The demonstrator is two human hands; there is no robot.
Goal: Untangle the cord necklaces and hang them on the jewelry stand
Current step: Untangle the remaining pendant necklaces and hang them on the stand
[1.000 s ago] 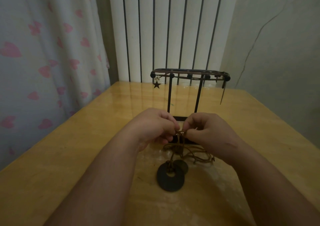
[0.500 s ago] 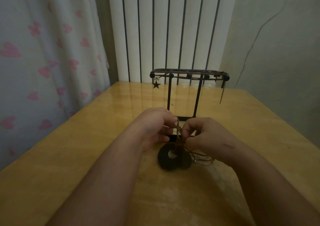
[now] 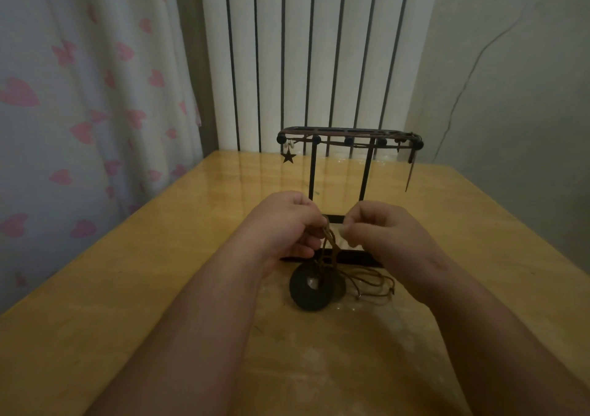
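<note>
A yellow wooden worktop [image 3: 127,304] fills the lower half of the view. At twelve o'clock on it stands the black jewelry stand [image 3: 313,172], with cords already draped along its top bar. Your two hands are raised just in front of its base.

Your left hand [image 3: 284,224] is curled and pinches the brown cord necklaces [image 3: 329,246] at their top, so the strands hang from your fingertips. Your right hand [image 3: 386,233], at three o'clock from the left, is also curled, thumb against forefinger. Whether it holds a strand cannot be made out.

A second ago the fingertips of both hands met on one spot. Now a small gap has opened between them, which suggests the tangle is being drawn apart but is not yet free.

At six o'clock below the hands, a dark ring pendant [image 3: 306,291] touches the worktop, closer to the stand than before. A small star charm [image 3: 288,157] hangs from the bar's nine o'clock end.
</note>
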